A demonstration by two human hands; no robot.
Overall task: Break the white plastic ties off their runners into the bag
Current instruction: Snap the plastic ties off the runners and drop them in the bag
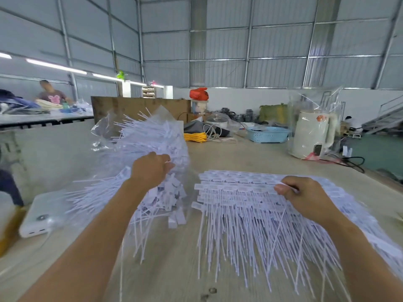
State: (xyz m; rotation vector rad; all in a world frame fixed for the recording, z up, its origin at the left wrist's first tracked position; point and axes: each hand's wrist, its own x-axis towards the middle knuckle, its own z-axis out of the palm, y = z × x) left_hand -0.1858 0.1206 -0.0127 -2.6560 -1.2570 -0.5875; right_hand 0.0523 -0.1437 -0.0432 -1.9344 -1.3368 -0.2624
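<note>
White plastic ties (257, 205), thin and stiff with flat rectangular heads, are seen fanned out in overlapping rows on a pale wooden table (174, 269), their long tails spread toward the near edge like a fringe. The right hand (305, 192) is laid on the upper rows, its fingers curled and a strip of heads pinched between thumb and fingertips. To the left, a clear, crinkled plastic bag (152, 136) is heaped with loose ties that bristle out of its mouth and spill onto the table; the left hand (152, 168) is pressed into that heap with its fingers curled among the ties, though whether anything is actually grasped cannot be told, since the fingertips are hidden and the view is blurred. Just beside the bag, near the left edge, a smooth white rectangular box (37, 219) is set flat. Farther back on the table are seen a coil of yellow cord (195, 136), a perforated light-blue basket (268, 134) and a cream-coloured kettle (311, 136) wrapped in glossy clear film. Behind them a brown board (139, 107) is stood on edge, and a red bag (198, 93) is perched above it. At far left, a person (51, 92) is seated at another table under corrugated metal walls.
</note>
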